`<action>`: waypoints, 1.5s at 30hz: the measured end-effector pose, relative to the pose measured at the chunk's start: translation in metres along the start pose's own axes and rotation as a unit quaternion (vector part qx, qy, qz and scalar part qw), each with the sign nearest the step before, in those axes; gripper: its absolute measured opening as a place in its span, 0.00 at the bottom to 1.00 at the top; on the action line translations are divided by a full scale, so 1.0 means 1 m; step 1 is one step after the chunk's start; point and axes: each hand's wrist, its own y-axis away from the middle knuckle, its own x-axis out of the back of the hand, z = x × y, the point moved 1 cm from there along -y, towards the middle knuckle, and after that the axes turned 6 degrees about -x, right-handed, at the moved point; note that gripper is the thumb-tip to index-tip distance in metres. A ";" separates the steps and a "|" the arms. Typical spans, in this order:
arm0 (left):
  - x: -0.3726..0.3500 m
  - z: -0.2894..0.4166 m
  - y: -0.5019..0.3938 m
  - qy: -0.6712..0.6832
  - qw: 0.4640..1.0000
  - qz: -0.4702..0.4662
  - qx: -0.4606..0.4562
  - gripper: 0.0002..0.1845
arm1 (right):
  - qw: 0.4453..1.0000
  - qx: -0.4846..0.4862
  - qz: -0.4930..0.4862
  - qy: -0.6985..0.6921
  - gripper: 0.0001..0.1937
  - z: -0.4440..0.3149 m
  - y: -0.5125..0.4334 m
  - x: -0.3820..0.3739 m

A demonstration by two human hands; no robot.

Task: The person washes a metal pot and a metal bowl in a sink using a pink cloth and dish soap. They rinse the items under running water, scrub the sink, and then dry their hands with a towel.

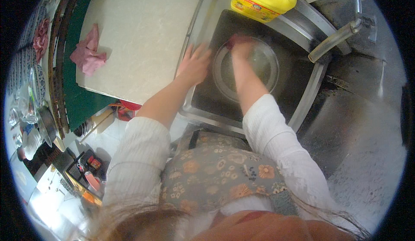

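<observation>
A round glass lid or shallow dish [272,62] lies in the dark basin of a metal sink [214,119]. Over its upper left part is my right hand [241,44], blurred, with a dark red cloth [231,43] at its fingers. My left hand [196,64] rests at the sink's left rim beside the pale countertop, fingers spread, holding nothing that shows. A yellow plastic jug [264,1] with a printed label stands at the top of the sink, beyond the round piece.
A pink cloth [89,52] lies on the pale countertop [142,30]. The faucet spout [334,43] juts in from the right. Pans and utensils crowd the far left, near a metal pan [45,124]. A red object [126,111] sits below the counter's edge.
</observation>
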 end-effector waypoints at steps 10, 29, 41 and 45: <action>-0.061 0.072 0.008 0.146 0.978 0.132 -0.069 0.23 | 0.891 0.317 -0.262 0.194 0.27 0.095 0.164 0.058; -0.129 0.120 -0.046 0.048 0.993 -0.070 -0.087 0.11 | 0.764 0.348 -0.154 0.521 0.20 0.075 0.010 0.078; -0.099 0.152 -0.030 0.152 0.970 -0.103 -0.159 0.11 | 0.518 0.153 -0.475 0.695 0.17 0.117 0.057 0.117; -0.070 0.169 -0.026 0.215 0.959 -0.086 -0.164 0.10 | 0.542 0.092 -0.566 0.615 0.18 0.121 0.058 0.075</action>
